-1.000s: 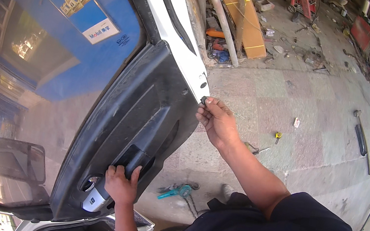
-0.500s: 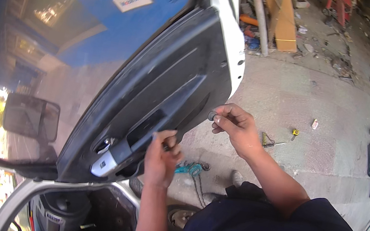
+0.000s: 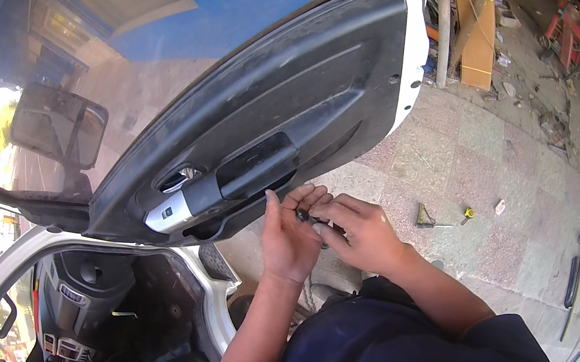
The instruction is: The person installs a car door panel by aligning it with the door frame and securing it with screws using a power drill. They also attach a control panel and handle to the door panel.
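Note:
My left hand (image 3: 287, 249) is turned palm up in front of the van's door panel (image 3: 325, 71), thumb and fingers spread. Over its palm, the fingertips of my right hand (image 3: 373, 236) close in a pinch by a small round black part (image 3: 302, 215). My own fingers partly cover this part, so its exact kind does not show. Just beyond my hands is the dark door pull (image 3: 261, 168), with a silver switch plate (image 3: 169, 213) lower left of it. The inner door handle (image 3: 180, 179) sits above that plate.
The open door's window and wing mirror (image 3: 55, 124) are at the left. The cab interior (image 3: 143, 310) lies below the door. On the paved floor are a yellow tape measure (image 3: 469, 212), a screwdriver (image 3: 441, 225) and a long dark-handled tool (image 3: 572, 281). Cardboard (image 3: 478, 51) leans at the back.
My right hand has moved left and down to my left palm, carrying the small black part. My left hand has turned palm up and opened. The view has shifted across the door.

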Tool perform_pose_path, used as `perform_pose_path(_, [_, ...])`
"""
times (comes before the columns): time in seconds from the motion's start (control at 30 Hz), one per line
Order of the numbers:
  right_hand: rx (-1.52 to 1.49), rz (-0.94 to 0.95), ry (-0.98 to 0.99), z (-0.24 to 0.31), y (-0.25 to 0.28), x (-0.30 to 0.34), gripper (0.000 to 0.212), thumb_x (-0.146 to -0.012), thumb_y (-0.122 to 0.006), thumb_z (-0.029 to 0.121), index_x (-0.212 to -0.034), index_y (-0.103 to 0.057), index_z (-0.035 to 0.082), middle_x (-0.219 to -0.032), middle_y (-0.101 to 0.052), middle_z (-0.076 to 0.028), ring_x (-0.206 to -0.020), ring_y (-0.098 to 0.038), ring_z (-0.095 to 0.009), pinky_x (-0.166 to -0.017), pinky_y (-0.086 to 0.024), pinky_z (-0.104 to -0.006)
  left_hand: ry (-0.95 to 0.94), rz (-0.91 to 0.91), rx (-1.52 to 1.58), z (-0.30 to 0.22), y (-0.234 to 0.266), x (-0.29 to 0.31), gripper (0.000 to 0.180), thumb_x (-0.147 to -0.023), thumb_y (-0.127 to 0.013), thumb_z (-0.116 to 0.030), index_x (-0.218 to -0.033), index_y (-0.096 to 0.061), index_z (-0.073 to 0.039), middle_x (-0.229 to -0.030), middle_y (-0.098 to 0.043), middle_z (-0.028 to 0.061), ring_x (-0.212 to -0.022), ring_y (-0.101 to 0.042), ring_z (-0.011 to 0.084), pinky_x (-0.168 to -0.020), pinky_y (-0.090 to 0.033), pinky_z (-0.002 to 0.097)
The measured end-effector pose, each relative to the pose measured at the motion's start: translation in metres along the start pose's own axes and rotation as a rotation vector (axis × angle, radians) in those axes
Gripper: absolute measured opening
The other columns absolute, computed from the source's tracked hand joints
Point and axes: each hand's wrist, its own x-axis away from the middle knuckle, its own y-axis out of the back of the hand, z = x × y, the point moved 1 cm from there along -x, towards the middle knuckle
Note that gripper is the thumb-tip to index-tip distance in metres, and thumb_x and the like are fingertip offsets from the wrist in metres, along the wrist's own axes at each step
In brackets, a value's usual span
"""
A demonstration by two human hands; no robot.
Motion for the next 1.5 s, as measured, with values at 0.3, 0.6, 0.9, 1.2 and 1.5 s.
perform_pose_path(0.3, [0.325,0.141,0.182,-0.004,-0.023,0.01,0.008,-0.089,-0.074,0.019,-0.093,-0.072,0.013,-0.096,-0.07,-0.006,-0.092,-0.077,-0.026,-0.071,-0.066,-0.0421,0.006,-0.275,-0.275,0.018,0.026,-0.015,0.046,-0.125,-0.046,-0.038,-0.125,-0.072,0.0,-0.093,-0.066,0.0038,-0.085,-0.061,0.0154,-0.082,-0.052,0.0324])
perform_pose_path(0.6, [0.145,0.204,-0.093,-0.028,-0.016,0.01,0.019,-0.098,-0.075,0.026,-0.11,-0.081,0.011,-0.119,-0.073,-0.011,-0.106,-0.078,-0.033,-0.09,-0.067,-0.0465,0.217,-0.301,-0.373,0.021,0.022,-0.015,0.076,-0.121,-0.031,-0.071,-0.12,-0.068,-0.005,-0.096,-0.071,0.0052,-0.071,-0.061,0.0115,-0.054,-0.045,0.0268])
perform_pose_path(0.9, [-0.107,0.162,-0.166,-0.053,-0.007,0.013,0.015,-0.098,-0.08,0.019,-0.108,-0.079,0.008,-0.112,-0.072,-0.012,-0.106,-0.075,-0.037,-0.093,-0.063,-0.049,0.268,-0.106,-0.703,0.027,0.007,-0.013,0.065,-0.122,-0.036,-0.067,-0.139,-0.065,-0.011,-0.086,-0.06,-0.0042,-0.058,-0.042,0.0034,-0.048,-0.028,0.0247])
perform_pose_path(1.2, [-0.377,-0.041,-0.381,-0.073,0.018,0.005,0.01,-0.107,-0.078,0.011,-0.105,-0.076,0.002,-0.101,-0.073,-0.012,-0.094,-0.075,-0.026,-0.084,-0.059,-0.0391,-0.065,0.066,-0.957,0.034,-0.004,-0.012,0.022,-0.12,-0.059,-0.014,-0.138,-0.068,-0.004,-0.094,-0.064,-0.0011,-0.069,-0.052,0.0048,-0.062,-0.046,0.0249])
perform_pose_path(1.5, [-0.878,-0.022,-0.702,-0.075,0.014,0.011,0.021,-0.117,-0.067,0.016,-0.109,-0.076,-0.002,-0.092,-0.074,-0.006,-0.084,-0.071,-0.013,-0.078,-0.06,-0.0321,-0.285,0.196,-1.154,0.031,-0.004,-0.021,0.018,-0.12,-0.056,-0.008,-0.132,-0.067,0.0,-0.101,-0.069,0.0033,-0.063,-0.052,0.0029,-0.055,-0.044,0.0228])
